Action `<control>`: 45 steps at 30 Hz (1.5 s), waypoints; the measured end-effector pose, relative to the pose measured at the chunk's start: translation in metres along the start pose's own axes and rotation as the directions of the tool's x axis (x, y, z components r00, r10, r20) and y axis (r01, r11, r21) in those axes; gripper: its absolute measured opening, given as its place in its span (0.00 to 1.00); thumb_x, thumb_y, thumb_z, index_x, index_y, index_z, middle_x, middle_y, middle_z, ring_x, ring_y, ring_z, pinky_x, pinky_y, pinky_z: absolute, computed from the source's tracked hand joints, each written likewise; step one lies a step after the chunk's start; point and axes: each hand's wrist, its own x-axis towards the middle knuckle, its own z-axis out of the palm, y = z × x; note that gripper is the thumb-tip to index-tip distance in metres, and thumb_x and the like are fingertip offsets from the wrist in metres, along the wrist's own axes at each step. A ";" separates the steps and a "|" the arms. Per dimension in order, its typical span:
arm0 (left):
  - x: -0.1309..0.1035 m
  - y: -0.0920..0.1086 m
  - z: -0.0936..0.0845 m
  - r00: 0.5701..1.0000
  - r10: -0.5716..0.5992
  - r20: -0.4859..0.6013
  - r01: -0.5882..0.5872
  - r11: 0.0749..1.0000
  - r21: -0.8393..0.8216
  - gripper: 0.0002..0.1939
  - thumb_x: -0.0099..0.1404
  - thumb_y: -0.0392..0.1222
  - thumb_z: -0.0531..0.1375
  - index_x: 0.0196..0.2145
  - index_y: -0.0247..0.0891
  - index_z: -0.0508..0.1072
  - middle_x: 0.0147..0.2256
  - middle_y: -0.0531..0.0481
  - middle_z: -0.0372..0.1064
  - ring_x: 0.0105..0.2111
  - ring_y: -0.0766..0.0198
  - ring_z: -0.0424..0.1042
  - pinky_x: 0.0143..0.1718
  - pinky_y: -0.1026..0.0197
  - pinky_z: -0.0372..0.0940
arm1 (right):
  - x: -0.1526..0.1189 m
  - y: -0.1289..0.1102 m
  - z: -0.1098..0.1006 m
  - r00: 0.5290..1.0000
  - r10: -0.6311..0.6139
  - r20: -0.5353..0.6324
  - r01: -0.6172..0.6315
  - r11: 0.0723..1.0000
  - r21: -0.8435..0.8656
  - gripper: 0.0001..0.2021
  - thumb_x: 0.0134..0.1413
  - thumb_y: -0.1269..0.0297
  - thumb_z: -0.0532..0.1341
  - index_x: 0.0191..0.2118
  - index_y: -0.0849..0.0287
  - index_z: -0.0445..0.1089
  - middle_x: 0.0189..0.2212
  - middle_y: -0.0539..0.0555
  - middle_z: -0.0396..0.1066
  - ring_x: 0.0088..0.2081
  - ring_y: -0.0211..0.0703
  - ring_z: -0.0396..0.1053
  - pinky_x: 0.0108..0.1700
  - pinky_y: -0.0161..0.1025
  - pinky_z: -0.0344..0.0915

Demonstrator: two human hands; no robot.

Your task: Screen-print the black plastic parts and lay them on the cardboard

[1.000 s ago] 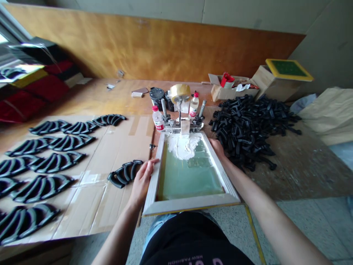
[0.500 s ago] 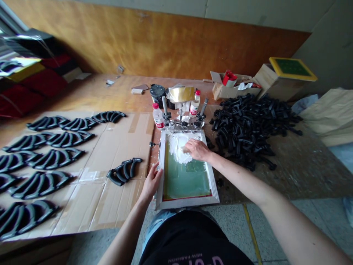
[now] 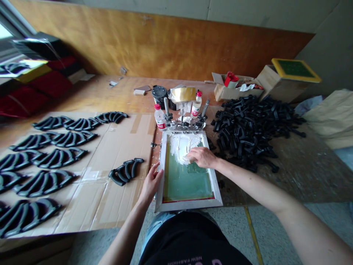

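Observation:
A silk-screen printing frame (image 3: 190, 205) with a green mesh (image 3: 184, 186) lies in front of me. White ink (image 3: 180, 145) is smeared over the mesh's far half. In my right hand (image 3: 202, 157), closed fingers grip a small pale squeegee (image 3: 188, 159), mostly hidden, at the near edge of the ink. My left hand (image 3: 151, 181) rests against the frame's left side, fingers stretched out and apart, holding nothing. A metal clamp (image 3: 184, 127) stands at the frame's far end. What lies under the screen is hidden.
Left, rows of black curved handles (image 3: 60, 158) and a smaller group (image 3: 125, 172) lie on cardboard (image 3: 110, 206). Right is a heap of black parts (image 3: 248, 129). Behind the frame stand two red-capped bottles (image 3: 160, 117) and a dark tub (image 3: 159, 94); boxes (image 3: 220, 92) sit back right.
My right hand has drawn the squeegee a little towards me and to the right over the ink. My left hand stays at the frame's side. The view has shifted slightly.

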 end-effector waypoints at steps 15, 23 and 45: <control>0.009 0.136 0.001 0.944 0.310 -0.114 -0.330 0.890 -0.314 0.32 0.58 0.67 0.59 0.51 0.40 0.73 0.47 0.45 0.74 0.43 0.58 0.74 0.40 0.60 0.71 | -0.003 0.093 -0.049 0.604 0.711 -0.361 -0.691 0.692 0.207 0.13 0.61 0.65 0.55 0.47 0.61 0.74 0.34 0.56 0.76 0.38 0.46 0.72 0.45 0.42 0.66; 0.005 0.093 0.054 1.000 0.014 -0.003 -0.014 0.882 -0.471 0.28 0.60 0.63 0.60 0.49 0.39 0.68 0.44 0.41 0.75 0.38 0.59 0.76 0.32 0.60 0.72 | -0.019 0.008 0.034 0.908 0.405 -0.106 -0.406 0.914 0.022 0.10 0.54 0.65 0.67 0.43 0.55 0.75 0.40 0.55 0.74 0.47 0.48 0.68 0.53 0.46 0.63; 0.031 -0.084 -0.189 0.746 -0.447 -0.493 0.587 0.792 0.170 0.22 0.61 0.57 0.51 0.18 0.41 0.63 0.15 0.40 0.65 0.15 0.55 0.64 0.15 0.59 0.56 | -0.083 0.069 0.002 0.504 0.859 -0.093 -0.831 0.512 0.217 0.29 0.48 0.68 0.65 0.59 0.56 0.67 0.42 0.56 0.77 0.45 0.50 0.74 0.49 0.43 0.66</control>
